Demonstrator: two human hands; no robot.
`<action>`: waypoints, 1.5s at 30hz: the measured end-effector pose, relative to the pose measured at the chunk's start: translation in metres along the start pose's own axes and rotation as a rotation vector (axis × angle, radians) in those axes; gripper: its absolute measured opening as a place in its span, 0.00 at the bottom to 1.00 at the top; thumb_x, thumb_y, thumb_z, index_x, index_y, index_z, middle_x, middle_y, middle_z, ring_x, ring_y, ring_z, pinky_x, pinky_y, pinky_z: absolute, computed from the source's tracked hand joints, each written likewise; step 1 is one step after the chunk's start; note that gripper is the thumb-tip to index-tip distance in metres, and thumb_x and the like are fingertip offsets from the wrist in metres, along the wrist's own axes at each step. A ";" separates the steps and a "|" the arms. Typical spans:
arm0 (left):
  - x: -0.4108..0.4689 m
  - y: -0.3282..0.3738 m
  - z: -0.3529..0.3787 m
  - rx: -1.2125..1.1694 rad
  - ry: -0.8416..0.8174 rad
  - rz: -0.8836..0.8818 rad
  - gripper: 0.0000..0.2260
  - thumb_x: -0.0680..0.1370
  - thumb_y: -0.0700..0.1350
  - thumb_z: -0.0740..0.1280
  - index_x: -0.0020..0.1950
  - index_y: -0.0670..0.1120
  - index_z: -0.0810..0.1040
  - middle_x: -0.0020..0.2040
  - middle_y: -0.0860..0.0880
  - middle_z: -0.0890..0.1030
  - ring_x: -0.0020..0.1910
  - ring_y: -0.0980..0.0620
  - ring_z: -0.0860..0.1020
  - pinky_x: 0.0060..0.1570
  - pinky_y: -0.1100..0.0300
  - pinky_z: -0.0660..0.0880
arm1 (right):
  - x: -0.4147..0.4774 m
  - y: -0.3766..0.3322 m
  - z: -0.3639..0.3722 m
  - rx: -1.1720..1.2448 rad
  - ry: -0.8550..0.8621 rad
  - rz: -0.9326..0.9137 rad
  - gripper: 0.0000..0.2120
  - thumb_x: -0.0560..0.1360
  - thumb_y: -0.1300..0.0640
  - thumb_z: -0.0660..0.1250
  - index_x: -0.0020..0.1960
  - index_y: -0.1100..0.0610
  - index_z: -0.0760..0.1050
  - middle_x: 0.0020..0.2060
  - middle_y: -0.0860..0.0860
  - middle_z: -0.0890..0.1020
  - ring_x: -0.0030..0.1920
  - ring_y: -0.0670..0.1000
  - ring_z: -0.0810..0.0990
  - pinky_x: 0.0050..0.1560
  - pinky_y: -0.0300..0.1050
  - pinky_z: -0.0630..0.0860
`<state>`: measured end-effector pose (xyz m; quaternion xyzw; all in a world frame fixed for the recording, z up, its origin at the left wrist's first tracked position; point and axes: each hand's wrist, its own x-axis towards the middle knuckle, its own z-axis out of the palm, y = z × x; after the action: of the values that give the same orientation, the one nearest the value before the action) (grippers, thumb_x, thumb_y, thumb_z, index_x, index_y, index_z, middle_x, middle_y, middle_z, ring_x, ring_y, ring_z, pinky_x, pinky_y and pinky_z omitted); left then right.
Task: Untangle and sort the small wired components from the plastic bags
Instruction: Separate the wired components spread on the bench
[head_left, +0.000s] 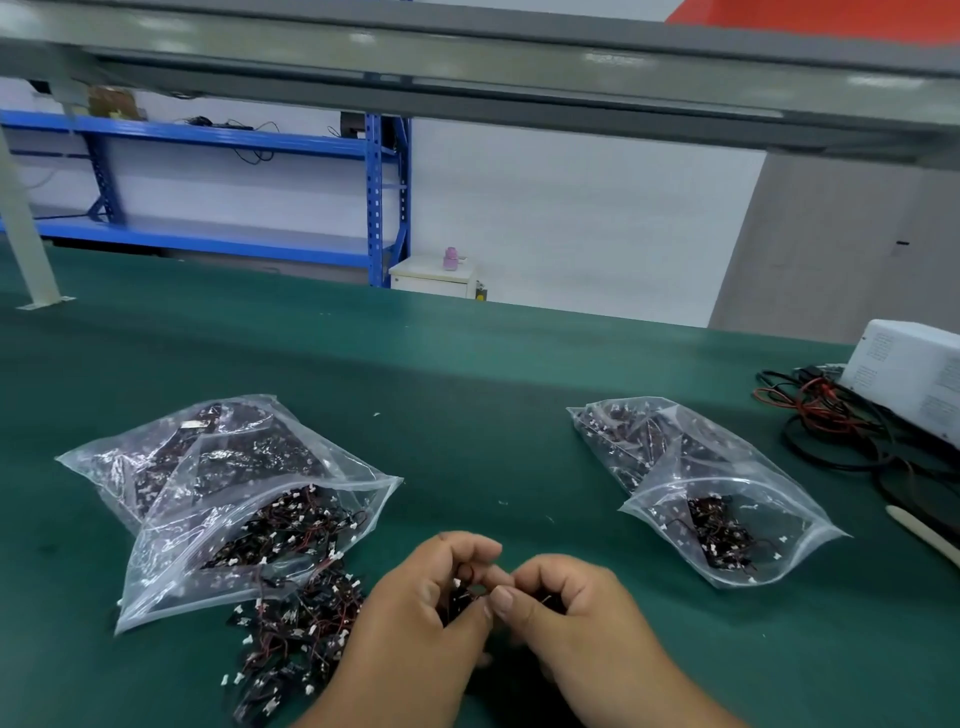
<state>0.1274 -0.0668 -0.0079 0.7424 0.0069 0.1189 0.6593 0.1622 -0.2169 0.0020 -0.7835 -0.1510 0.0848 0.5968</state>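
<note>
Over mat (467, 405): left hand (415, 603), right hand (576, 613) fingers (501, 597) pinch wired components (462, 592) between them.

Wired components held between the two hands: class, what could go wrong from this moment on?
1. The left hand and right hand both pinch one clump of wired components; a hard pull may tear a thin wire from its white connector.
2. The loose pile lies at the mouth of the open plastic bag, so separated and tangled parts could mix.
</note>
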 end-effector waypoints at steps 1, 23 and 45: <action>0.000 0.000 0.000 0.009 0.012 0.008 0.24 0.72 0.31 0.71 0.46 0.63 0.80 0.43 0.56 0.84 0.34 0.58 0.79 0.31 0.62 0.78 | 0.001 0.001 -0.001 -0.013 -0.014 0.005 0.07 0.73 0.54 0.75 0.39 0.55 0.81 0.29 0.50 0.80 0.26 0.42 0.72 0.30 0.35 0.67; 0.002 -0.002 -0.003 0.212 0.016 -0.003 0.13 0.76 0.39 0.71 0.46 0.60 0.79 0.41 0.59 0.82 0.34 0.58 0.79 0.35 0.60 0.76 | 0.006 0.005 -0.011 0.511 0.163 0.128 0.11 0.79 0.59 0.67 0.38 0.59 0.75 0.26 0.55 0.71 0.22 0.48 0.60 0.24 0.34 0.55; -0.008 0.003 -0.001 0.694 -0.228 0.243 0.17 0.72 0.39 0.61 0.53 0.58 0.73 0.49 0.61 0.75 0.49 0.60 0.72 0.52 0.68 0.69 | 0.016 0.011 -0.029 0.090 0.269 0.213 0.19 0.72 0.77 0.53 0.49 0.59 0.76 0.47 0.58 0.80 0.42 0.51 0.82 0.33 0.43 0.79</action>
<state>0.1191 -0.0672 -0.0057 0.9252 -0.1147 0.1037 0.3465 0.1875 -0.2410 -0.0001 -0.7717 0.0179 0.0486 0.6338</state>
